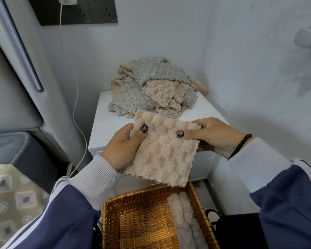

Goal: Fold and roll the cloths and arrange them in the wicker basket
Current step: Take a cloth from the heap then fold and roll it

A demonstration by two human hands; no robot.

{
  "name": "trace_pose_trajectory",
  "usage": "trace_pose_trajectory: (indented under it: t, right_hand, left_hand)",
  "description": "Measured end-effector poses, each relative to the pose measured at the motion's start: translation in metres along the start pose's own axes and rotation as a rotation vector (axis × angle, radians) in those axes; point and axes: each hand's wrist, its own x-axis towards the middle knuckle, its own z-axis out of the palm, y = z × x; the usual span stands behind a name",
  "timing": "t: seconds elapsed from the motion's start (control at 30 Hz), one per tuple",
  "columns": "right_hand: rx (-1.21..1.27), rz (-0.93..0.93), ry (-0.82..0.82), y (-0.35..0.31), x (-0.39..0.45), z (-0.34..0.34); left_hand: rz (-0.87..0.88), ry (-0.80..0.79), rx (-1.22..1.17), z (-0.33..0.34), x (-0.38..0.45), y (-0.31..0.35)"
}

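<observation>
A fluffy beige cloth hangs in the air between my hands, above the basket. My left hand pinches its upper left edge with the thumb on top. My right hand pinches the upper right edge the same way. Behind it, a loose pile of grey and beige cloths lies on a small white table. The wicker basket sits below my hands, with several rolled beige and grey cloths lined along its right side.
A white cable hangs down the wall from a socket panel at the upper left. A dark storage box and a patterned surface stand to the left. Walls close in behind and to the right of the table.
</observation>
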Motion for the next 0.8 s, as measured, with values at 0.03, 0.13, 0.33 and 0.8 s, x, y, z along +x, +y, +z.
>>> trace_pose_trajectory:
  t: [0.03, 0.13, 0.33, 0.8]
  right_hand:
    - [0.121, 0.035, 0.010, 0.002, 0.000, 0.005]
    - [0.448, 0.098, -0.072, 0.010, -0.003, 0.024]
    - [0.542, 0.080, -0.148, 0.024, -0.007, 0.035]
    - [0.427, 0.027, -0.141, 0.034, -0.014, 0.004]
  left_hand:
    - [-0.007, 0.028, -0.011, 0.000, 0.001, -0.001]
    - [-0.035, 0.110, -0.071, 0.002, 0.001, -0.001]
    - [-0.094, 0.048, -0.216, 0.004, -0.002, 0.004]
    - [-0.131, -0.145, -0.243, 0.006, -0.005, -0.008]
